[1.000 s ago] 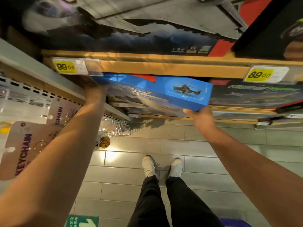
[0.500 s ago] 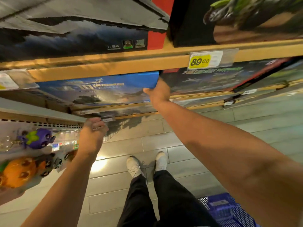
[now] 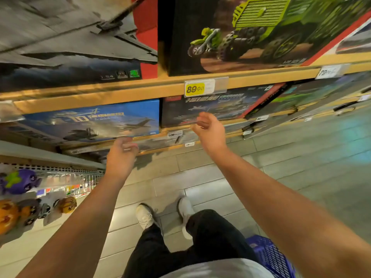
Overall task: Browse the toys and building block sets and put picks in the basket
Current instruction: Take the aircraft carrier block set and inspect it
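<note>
A blue helicopter building-block box [image 3: 96, 120] stands on the wooden shelf [image 3: 112, 93], pushed back in place. Beside it on the right is a dark box with a jet [image 3: 212, 107]. My left hand [image 3: 121, 155] hangs just below and in front of the blue box, fingers loosely curled, holding nothing. My right hand [image 3: 209, 131] hovers in front of the dark box's lower edge, fingers relaxed and empty. The blue basket [image 3: 269, 255] sits on the floor at the lower right, partly hidden by my arm and leg.
Above are a grey ship box [image 3: 70, 47] and a green truck box [image 3: 251, 33]. A yellow 89.00 price tag [image 3: 195, 89] hangs on the shelf edge. Plush keychains [image 3: 18, 181] hang on a rack at the left. My feet stand on grey floor tiles [image 3: 301, 157].
The blue box went from being held out by both hands back onto the shelf. Both hands have let go and drawn away from it. The view has swung right.
</note>
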